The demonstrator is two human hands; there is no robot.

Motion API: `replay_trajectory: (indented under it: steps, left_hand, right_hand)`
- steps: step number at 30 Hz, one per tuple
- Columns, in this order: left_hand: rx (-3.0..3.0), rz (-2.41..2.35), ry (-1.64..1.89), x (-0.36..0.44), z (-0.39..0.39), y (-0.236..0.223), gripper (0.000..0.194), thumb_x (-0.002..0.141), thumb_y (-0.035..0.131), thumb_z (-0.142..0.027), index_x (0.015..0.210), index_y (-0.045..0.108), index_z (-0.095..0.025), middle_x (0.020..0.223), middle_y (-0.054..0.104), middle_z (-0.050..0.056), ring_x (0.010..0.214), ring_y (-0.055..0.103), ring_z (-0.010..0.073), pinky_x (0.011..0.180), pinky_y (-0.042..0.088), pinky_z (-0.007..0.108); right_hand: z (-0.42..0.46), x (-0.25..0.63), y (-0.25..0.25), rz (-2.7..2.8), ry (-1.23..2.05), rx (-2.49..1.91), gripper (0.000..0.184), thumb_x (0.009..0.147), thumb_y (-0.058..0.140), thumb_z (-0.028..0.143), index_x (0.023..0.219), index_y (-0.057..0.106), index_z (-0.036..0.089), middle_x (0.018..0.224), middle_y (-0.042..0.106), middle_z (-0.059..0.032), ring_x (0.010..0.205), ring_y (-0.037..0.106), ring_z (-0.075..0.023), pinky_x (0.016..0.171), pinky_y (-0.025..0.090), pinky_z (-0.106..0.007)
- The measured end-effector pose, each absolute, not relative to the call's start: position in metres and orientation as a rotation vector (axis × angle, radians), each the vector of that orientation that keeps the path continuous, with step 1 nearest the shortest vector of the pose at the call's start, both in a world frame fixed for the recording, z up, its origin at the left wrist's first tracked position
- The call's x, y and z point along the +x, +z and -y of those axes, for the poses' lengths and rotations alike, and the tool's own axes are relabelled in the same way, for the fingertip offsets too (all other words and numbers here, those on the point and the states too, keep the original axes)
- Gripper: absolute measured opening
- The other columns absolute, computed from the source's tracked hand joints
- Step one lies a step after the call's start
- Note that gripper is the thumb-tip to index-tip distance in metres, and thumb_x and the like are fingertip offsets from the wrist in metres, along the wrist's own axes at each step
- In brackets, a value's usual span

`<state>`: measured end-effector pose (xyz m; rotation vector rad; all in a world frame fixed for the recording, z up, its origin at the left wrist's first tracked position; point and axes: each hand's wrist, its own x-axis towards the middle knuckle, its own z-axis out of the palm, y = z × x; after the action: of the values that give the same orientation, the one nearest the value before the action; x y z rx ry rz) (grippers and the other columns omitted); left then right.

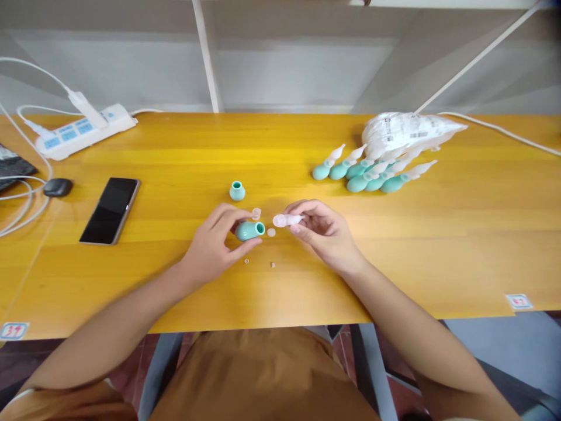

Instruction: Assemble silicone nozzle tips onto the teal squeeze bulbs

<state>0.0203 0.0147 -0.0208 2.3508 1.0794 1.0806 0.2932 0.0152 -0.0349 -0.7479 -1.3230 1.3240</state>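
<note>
My left hand (214, 240) is closed round a teal rubber bulb (248, 231), its open mouth turned right. Between the fingers of my right hand (326, 231) is a translucent nozzle tip (287, 220), wide end toward the bulb, a small gap apart from it. Just beyond the held bulb lies a small clear plastic cap-like piece (256, 213), and a flat translucent disc (271, 233) rests between the hands. A tiny ring (246, 261) and a tiny pinkish piece (272, 265) lie nearer me. Another teal bulb (237, 191) stands upright behind my left hand, mouth up.
At the back right, several teal bulbs with nozzles (357, 182) lie beside a white plastic bag (394, 131). On the left are a phone (110, 210), a black mouse-like object (58, 187) and a power strip (87, 131) with white cables. The table's front edge (272, 327) runs close to my body.
</note>
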Motion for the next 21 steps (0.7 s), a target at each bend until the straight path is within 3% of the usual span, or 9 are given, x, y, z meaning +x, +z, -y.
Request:
replay_trajectory:
  steps: [4,9,13,16,21]
  left_hand:
    - [2.36,-1.072,1.045,0.022,-0.013,-0.021,0.02,0.103,0.084,-0.027,0.118,0.072,-0.022,0.112,0.07,0.005,0.099,0.071,0.0198,0.091,0.062,0.034]
    - [2.319,-1.027,1.052,0.022,-0.011,-0.02,0.025,0.104,0.081,-0.027,0.128,0.076,-0.022,0.12,0.074,0.008,0.109,0.074,0.0216,0.099,0.06,0.036]
    - [2.023,-1.035,0.921,0.022,-0.011,-0.016,0.022,0.107,0.075,-0.035,0.124,0.079,-0.022,0.113,0.082,0.005,0.095,0.075,0.0189,0.085,0.057,0.031]
    - [1.845,-1.049,0.813,0.022,-0.013,-0.014,0.027,0.108,0.071,-0.046,0.116,0.08,-0.022,0.099,0.08,0.002,0.079,0.067,0.0157,0.072,0.05,0.028]
    - [1.461,-0.928,0.617,0.021,-0.014,-0.012,0.051,0.11,0.058,-0.067,0.098,0.07,-0.019,0.082,0.066,0.0,0.072,0.059,0.0145,0.066,0.047,0.027]
  right_hand:
    - [-0.014,0.294,-0.035,1.438,1.134,-0.769,0.014,0.1,0.088,0.025,0.112,0.083,0.029,0.117,0.076,-0.0063,0.112,0.076,-0.0203,0.094,0.068,-0.035]
    - [-0.011,0.297,-0.036,1.662,0.94,-0.739,0.021,0.101,0.081,0.011,0.11,0.083,0.03,0.116,0.074,-0.0066,0.109,0.075,-0.0216,0.095,0.067,-0.039]
    - [-0.01,0.3,-0.034,1.808,0.721,-0.734,0.028,0.098,0.081,0.005,0.111,0.083,0.03,0.118,0.076,-0.0064,0.108,0.076,-0.0234,0.097,0.066,-0.043]
    - [-0.011,0.301,-0.031,1.907,0.589,-0.715,0.03,0.098,0.079,0.003,0.115,0.081,0.028,0.126,0.079,-0.0081,0.109,0.079,-0.0236,0.094,0.067,-0.042]
    - [-0.008,0.299,-0.025,2.066,0.381,-0.529,0.032,0.099,0.075,-0.001,0.119,0.078,0.024,0.123,0.085,-0.0106,0.104,0.083,-0.0242,0.086,0.067,-0.041]
